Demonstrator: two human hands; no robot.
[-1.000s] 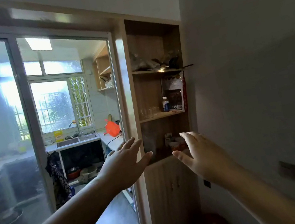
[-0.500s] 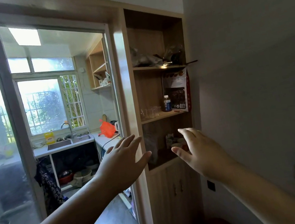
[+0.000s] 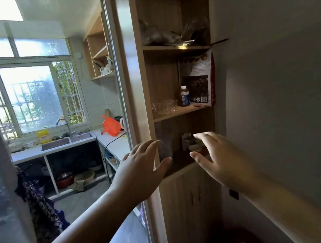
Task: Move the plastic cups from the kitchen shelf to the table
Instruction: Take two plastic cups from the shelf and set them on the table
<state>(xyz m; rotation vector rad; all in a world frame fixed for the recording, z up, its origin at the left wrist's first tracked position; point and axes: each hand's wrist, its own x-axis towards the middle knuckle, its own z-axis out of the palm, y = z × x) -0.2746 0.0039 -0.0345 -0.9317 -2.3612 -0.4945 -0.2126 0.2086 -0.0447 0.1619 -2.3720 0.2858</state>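
Clear plastic cups (image 3: 164, 106) stand in a small group at the left of the middle board of a wooden shelf unit (image 3: 177, 112). My left hand (image 3: 142, 171) is raised with fingers spread, in front of the shelf's left post, well below the cups. My right hand (image 3: 221, 160) is also raised and open, in front of the lower compartment. Both hands hold nothing. No table is in view.
On the cups' board stand a small bottle (image 3: 184, 96) and a dark snack bag (image 3: 198, 81). Small bowls (image 3: 194, 147) sit in the lower compartment, bags on the top board. A glass sliding door (image 3: 123, 106) opens on a kitchen with a sink (image 3: 65, 140). A grey wall (image 3: 286, 79) runs along the right.
The view has drawn closer to the shelf unit, which now looks larger. Both hands stay raised and open in much the same pose.
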